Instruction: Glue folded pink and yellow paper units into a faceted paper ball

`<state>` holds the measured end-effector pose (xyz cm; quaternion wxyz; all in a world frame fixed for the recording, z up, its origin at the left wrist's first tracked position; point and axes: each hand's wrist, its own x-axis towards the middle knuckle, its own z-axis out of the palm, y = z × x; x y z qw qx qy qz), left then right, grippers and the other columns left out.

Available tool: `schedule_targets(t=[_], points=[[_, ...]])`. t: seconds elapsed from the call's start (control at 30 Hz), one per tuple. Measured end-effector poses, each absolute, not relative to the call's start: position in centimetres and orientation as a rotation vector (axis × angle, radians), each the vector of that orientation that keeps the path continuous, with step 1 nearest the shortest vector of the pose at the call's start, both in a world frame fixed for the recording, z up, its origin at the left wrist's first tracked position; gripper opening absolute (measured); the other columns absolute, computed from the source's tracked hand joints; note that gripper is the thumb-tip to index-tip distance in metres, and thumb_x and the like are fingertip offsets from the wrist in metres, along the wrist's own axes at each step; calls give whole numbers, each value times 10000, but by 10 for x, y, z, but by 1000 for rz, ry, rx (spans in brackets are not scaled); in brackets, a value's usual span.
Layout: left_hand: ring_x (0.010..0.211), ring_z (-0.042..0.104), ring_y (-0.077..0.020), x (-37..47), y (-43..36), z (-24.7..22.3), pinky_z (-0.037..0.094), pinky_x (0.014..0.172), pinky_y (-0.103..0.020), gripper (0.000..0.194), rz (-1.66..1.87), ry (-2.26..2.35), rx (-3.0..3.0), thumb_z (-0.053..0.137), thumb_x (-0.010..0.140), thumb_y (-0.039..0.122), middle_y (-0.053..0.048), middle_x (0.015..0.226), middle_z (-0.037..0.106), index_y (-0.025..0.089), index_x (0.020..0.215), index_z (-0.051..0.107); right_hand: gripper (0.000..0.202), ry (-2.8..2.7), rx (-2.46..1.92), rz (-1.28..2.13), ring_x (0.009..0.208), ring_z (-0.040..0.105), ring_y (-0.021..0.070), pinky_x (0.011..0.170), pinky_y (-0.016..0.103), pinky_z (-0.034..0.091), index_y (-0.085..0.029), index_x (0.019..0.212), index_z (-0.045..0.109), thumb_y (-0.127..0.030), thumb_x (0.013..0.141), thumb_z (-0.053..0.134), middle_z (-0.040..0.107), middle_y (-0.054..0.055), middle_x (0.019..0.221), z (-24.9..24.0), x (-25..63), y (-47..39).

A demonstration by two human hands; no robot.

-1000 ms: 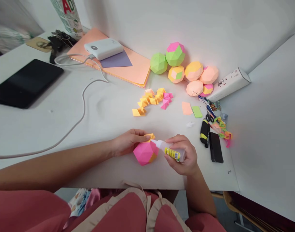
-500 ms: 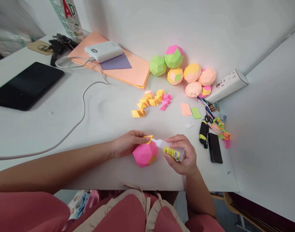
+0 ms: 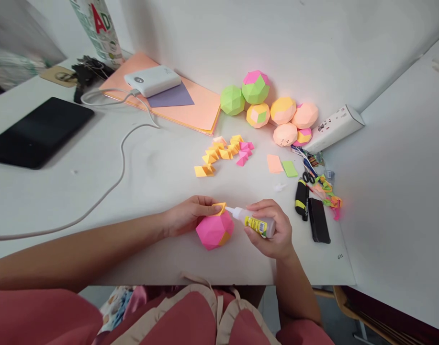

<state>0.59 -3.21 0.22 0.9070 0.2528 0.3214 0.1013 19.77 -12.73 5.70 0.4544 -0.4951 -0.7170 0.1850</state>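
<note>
My left hand [image 3: 192,215] is closed, pinching a small folded orange paper piece [image 3: 219,207] at the top of a pink faceted paper ball [image 3: 212,232]. The ball has an orange patch low on its right side. Whether the orange piece is joined to the ball cannot be told. My right hand [image 3: 275,230] is wrapped round a glue bottle [image 3: 257,223] with a yellow label, tilted on its side. Its thin white nozzle points left, with the tip at the orange piece's edge.
Folded orange and pink paper pieces [image 3: 222,151] lie beyond my hands, with several finished paper balls [image 3: 255,91] by the wall. A cutter [image 3: 301,196], scissors [image 3: 308,177] and black case [image 3: 319,220] lie right. A white cable [image 3: 122,158], power bank [image 3: 152,80] and tablet [image 3: 43,132] are left.
The camera view has shifted slightly, so the background things sit a little lower and further left. Both hands keep their hold, and the nozzle stays at the orange piece.
</note>
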Motion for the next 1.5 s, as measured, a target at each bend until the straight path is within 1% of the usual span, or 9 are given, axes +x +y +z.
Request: schedule_targets(t=[0.23, 0.4, 0.63, 0.8, 0.87, 0.93, 1.07, 1.3, 1.5], points=[[652, 599, -136, 5, -31, 1, 456, 625, -242, 154, 225, 631, 516, 731, 707, 246, -55, 751, 674, 114, 772, 685, 226, -1461, -1254, 639, 843, 624, 195, 668, 351, 520, -223, 890, 511, -214, 723, 662, 617, 74, 963, 54, 210, -125], [666, 593, -137, 2, -31, 2, 451, 631, -242, 146, 233, 511, 533, 731, 705, 250, -43, 755, 659, 120, 729, 671, 317, -1141, -1491, 739, 614, 621, 120, 612, 337, 515, -235, 854, 378, -309, 730, 661, 579, 27, 1003, 29, 220, -112], [636, 551, -116, -1, -31, 0, 427, 603, -221, 171, 203, 391, 611, 715, 725, 270, -29, 719, 619, 111, 731, 654, 164, -1589, -2085, 214, 759, 541, 195, 676, 355, 457, -205, 774, 447, -277, 729, 588, 559, 35, 799, 5, 219, -103], [651, 541, -108, -1, -32, 0, 424, 620, -215, 180, 196, 332, 667, 700, 747, 282, -25, 731, 610, 106, 755, 659, 95, -1650, -1746, -6, 1016, 510, 261, 873, 441, 422, -193, 705, 571, -261, 746, 624, 590, 112, 1031, 18, 203, -109], [677, 559, -122, -1, -32, -1, 440, 649, -233, 189, 197, 331, 684, 704, 743, 292, -35, 759, 628, 110, 779, 667, 80, -1526, -1588, 322, 952, 562, 221, 843, 397, 457, -198, 759, 615, -268, 789, 592, 622, 91, 984, 27, 193, -114], [704, 577, -134, -1, -32, -1, 453, 675, -248, 196, 203, 331, 695, 712, 734, 300, -42, 784, 647, 115, 788, 672, 136, -1363, -1509, 905, 843, 603, 178, 756, 337, 492, -197, 836, 645, -307, 823, 565, 652, 67, 902, 32, 186, -118], [703, 589, -128, -1, -32, -1, 461, 672, -238, 197, 208, 360, 712, 724, 722, 304, -34, 774, 660, 120, 772, 673, 203, -894, -1425, 1597, 705, 594, 110, 653, 242, 483, -196, 860, 684, -362, 744, 673, 671, 19, 798, 31, 183, -118], [666, 586, -116, 0, -32, -2, 464, 628, -218, 181, 194, 411, 713, 722, 725, 288, -24, 746, 655, 123, 771, 664, 235, -694, -1270, 1763, 715, 611, 86, 655, 210, 490, -235, 848, 706, -269, 629, 784, 689, -18, 809, 21, 188, -115], [664, 599, -127, 0, -32, -1, 473, 616, -224, 187, 174, 409, 680, 734, 710, 289, -32, 750, 668, 123, 757, 662, 171, -894, -1323, 1511, 644, 592, 90, 613, 222, 489, -248, 770, 716, -207, 619, 785, 671, -33, 696, 16, 186, -118]])
